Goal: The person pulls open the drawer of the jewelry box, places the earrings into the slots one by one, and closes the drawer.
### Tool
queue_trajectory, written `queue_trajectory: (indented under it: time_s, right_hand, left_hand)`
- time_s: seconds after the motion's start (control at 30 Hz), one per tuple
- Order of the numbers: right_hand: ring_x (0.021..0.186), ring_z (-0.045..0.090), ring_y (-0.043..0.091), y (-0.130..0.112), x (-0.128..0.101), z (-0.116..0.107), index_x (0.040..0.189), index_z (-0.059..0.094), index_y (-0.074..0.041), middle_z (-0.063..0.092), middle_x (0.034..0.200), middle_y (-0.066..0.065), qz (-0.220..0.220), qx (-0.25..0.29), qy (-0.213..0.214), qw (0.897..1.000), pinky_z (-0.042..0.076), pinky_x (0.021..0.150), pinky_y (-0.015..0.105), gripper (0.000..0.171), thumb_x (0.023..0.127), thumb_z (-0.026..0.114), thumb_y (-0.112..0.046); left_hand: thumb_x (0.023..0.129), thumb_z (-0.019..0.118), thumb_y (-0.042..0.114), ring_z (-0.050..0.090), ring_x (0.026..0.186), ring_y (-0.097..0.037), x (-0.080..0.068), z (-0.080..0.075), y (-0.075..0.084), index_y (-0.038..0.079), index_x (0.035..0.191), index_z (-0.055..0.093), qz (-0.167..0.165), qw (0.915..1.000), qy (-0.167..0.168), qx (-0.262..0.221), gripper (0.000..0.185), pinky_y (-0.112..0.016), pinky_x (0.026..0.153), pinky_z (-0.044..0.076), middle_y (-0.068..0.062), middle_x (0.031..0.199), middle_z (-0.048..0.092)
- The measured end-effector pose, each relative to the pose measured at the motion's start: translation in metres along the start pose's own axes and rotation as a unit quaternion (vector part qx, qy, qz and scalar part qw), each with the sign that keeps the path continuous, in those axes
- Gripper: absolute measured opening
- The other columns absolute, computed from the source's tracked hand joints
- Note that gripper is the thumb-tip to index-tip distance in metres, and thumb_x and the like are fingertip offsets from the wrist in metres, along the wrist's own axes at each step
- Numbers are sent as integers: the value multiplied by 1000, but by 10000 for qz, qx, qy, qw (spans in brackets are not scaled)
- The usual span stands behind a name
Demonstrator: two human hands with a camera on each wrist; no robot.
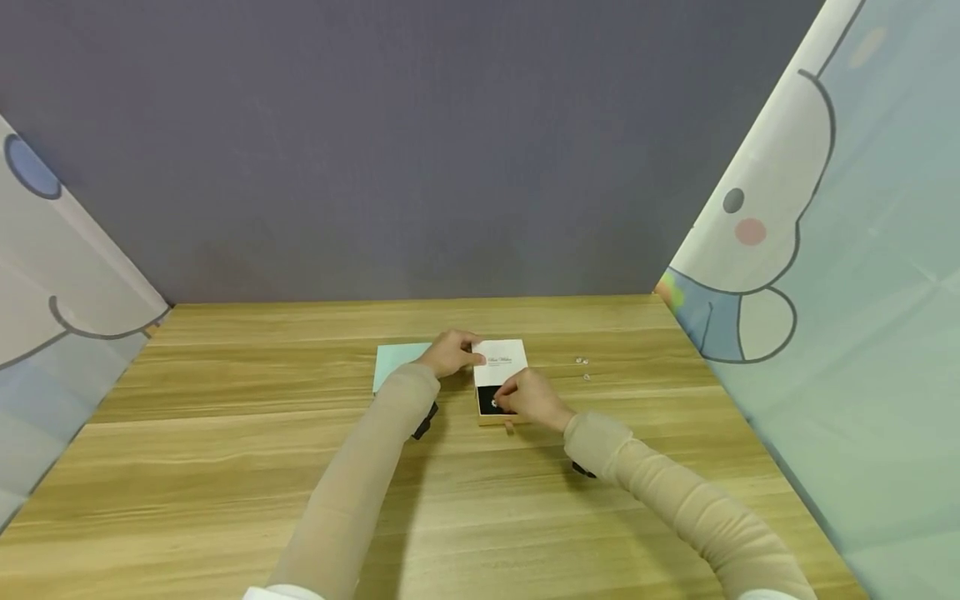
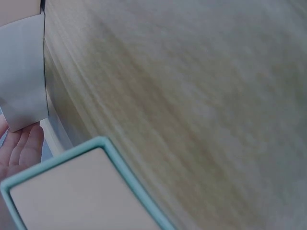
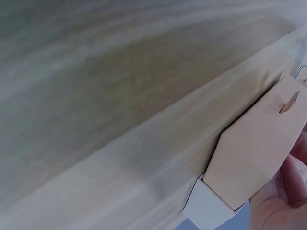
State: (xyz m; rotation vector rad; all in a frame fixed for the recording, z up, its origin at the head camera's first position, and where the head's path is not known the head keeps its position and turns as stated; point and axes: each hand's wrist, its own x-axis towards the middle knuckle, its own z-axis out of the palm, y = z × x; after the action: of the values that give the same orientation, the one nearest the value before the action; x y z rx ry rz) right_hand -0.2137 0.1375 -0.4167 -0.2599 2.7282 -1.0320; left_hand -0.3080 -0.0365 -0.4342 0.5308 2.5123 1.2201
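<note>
A small sliding gift box lies mid-table, its white sleeve (image 1: pixel 502 361) printed with script. Its tan drawer (image 1: pixel 497 417) is pulled out toward me, showing a black lining and a pull tab. My left hand (image 1: pixel 452 352) grips the sleeve's left edge. My right hand (image 1: pixel 527 398) hovers over the open drawer, and its fingertips pinch a small shiny piece (image 1: pixel 494 403) against the lining. The right wrist view shows the drawer's front (image 3: pixel 259 153), the sleeve's corner (image 3: pixel 206 211) and my fingers (image 3: pixel 283 191). The left wrist view shows the sleeve (image 2: pixel 24 76) and my fingertips (image 2: pixel 21 148).
A mint-green flat box (image 1: pixel 393 362) lies just left of my left hand, and the left wrist view shows this mint-green box (image 2: pixel 72 191) close up. Two tiny shiny pieces (image 1: pixel 582 361) lie on the wooden table (image 1: pixel 300 467) to the right. Cartoon-print curtains flank the table, and a grey wall stands behind it.
</note>
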Motion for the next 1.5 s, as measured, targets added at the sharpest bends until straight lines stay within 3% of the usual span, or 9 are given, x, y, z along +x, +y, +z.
queue_trajectory:
  time_s: [0.3, 0.63, 0.93, 1.17, 1.37, 1.5]
  right_hand:
    - [55, 60, 6, 1, -1, 2, 76, 73, -6, 68, 68, 2, 212, 83, 100, 9997, 50, 53, 20, 7, 81, 68, -8]
    - [56, 62, 8, 1, -4, 4, 77, 72, -3, 68, 71, 5, -230, 35, 189, 9996, 51, 52, 19, 7, 82, 67, -5]
    - [59, 62, 9, -3, -2, 5, 82, 73, -2, 70, 76, 7, -293, -177, 184, 9992, 51, 54, 19, 6, 80, 68, -5]
    - [60, 62, 9, -3, -3, 7, 85, 73, -2, 70, 80, 9, -467, -270, 174, 9984, 51, 53, 18, 9, 83, 65, -5]
    - [59, 63, 11, -1, -3, 4, 84, 72, 0, 70, 80, 11, -266, 109, 173, 9994, 52, 53, 19, 8, 82, 66, -2]
    - [58, 62, 9, 0, -1, 2, 83, 72, -1, 69, 77, 8, -224, 71, 136, 9996, 52, 53, 18, 6, 81, 67, -2]
  left_hand:
    - [84, 68, 24, 49, 78, -14, -1, 1, 1, 8, 130, 53, 40, 10000, 3, 50, 51, -26, 71, 43, -7, 113, 60]
    - [84, 67, 23, 50, 64, -13, -3, 1, 3, 6, 131, 51, -90, 9999, -83, -42, 53, -24, 63, 43, -7, 88, 59]
    - [85, 67, 24, 51, 65, -15, 0, -1, 0, 8, 133, 49, -100, 9998, -129, -87, 53, -26, 65, 43, -6, 90, 59]
    - [85, 67, 23, 50, 78, -15, -2, -1, -1, 6, 132, 50, 10, 10000, 15, 45, 53, -28, 72, 43, -7, 113, 59]
    - [84, 67, 23, 49, 64, -13, -1, 0, 1, 7, 132, 50, -48, 10000, -40, -32, 53, -25, 64, 43, -6, 89, 59]
    - [85, 67, 23, 49, 61, -13, -1, 1, 1, 7, 132, 50, -37, 10000, -53, -44, 53, -24, 61, 42, -6, 79, 57]
